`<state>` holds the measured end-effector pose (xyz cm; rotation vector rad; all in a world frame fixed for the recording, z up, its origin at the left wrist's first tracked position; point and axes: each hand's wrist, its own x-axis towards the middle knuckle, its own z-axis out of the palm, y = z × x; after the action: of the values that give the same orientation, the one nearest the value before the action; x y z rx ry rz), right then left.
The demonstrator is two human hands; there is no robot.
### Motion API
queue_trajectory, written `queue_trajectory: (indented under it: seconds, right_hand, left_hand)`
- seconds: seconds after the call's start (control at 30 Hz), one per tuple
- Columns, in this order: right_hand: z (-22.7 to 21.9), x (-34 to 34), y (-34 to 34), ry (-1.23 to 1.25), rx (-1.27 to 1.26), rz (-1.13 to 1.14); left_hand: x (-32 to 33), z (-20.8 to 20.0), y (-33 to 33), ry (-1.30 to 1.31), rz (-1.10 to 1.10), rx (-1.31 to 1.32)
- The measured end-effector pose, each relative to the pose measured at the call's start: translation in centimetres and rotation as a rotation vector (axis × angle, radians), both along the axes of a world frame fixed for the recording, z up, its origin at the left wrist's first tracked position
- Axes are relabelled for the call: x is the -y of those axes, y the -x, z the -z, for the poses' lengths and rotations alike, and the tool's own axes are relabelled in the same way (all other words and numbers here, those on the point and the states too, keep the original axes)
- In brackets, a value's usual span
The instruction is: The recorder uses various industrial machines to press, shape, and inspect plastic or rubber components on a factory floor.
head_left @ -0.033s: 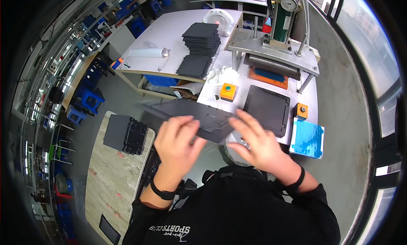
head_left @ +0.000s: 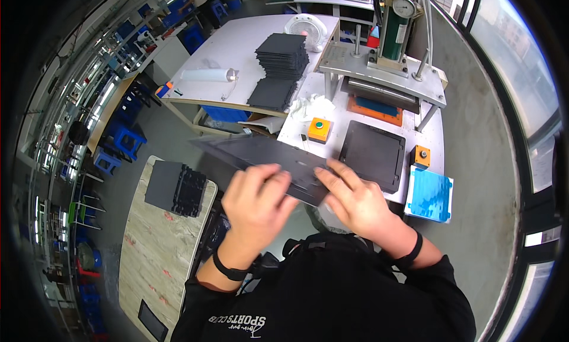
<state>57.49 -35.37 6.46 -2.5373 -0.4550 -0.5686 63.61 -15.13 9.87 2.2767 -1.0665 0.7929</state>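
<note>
A thin dark grey panel, blurred by motion, is held tilted in the air before me, its far end reaching to the left. My left hand is closed on the panel's near edge, thumb toward me and fingers curled over the top. At the panel's right end, my right hand has its fingertips pressed on the upper face near small raised details; its thumb is partly hidden. Just beyond the right hand, a black rectangular tray-like frame lies on the white bench.
A press with a gauge stands at the back right. Two yellow button boxes and a blue-filmed sheet flank the black frame. Dark panels are stacked on the far table and on the left marbled table. A fan stands behind.
My right hand has moved slightly left, its fingertips further onto the panel. My left hand has shifted a little right, and the panel's right end sits slightly lower.
</note>
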Motion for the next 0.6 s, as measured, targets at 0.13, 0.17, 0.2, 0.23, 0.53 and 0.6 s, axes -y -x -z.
queue_trajectory:
  seconds: [0.13,0.17,0.2,0.23,0.53,0.6]
  right_hand:
    - [0.9,1.2,-0.5,-0.15,0.213,0.046]
    - [0.5,1.7,0.1,-0.226,0.18,0.058]
    - [0.9,2.6,0.4,-0.245,0.186,0.05]
    - [1.1,3.3,0.7,-0.311,0.181,0.036]
    - [2.2,5.5,0.9,-0.681,0.231,-0.084]
    - [2.6,5.9,0.7,-0.693,0.236,-0.071]
  left_hand:
    - [-0.2,0.6,-0.2,0.252,0.14,0.111]
    - [-1.2,1.0,0.0,0.335,0.106,0.134]
    - [-2.4,2.1,-0.5,0.429,0.024,0.112]
    - [-3.2,2.7,-0.7,0.625,0.037,-0.02]
    - [-4.3,1.8,-2.2,0.739,0.455,-0.591]
    - [-3.6,1.6,-2.5,0.65,0.429,-0.468]
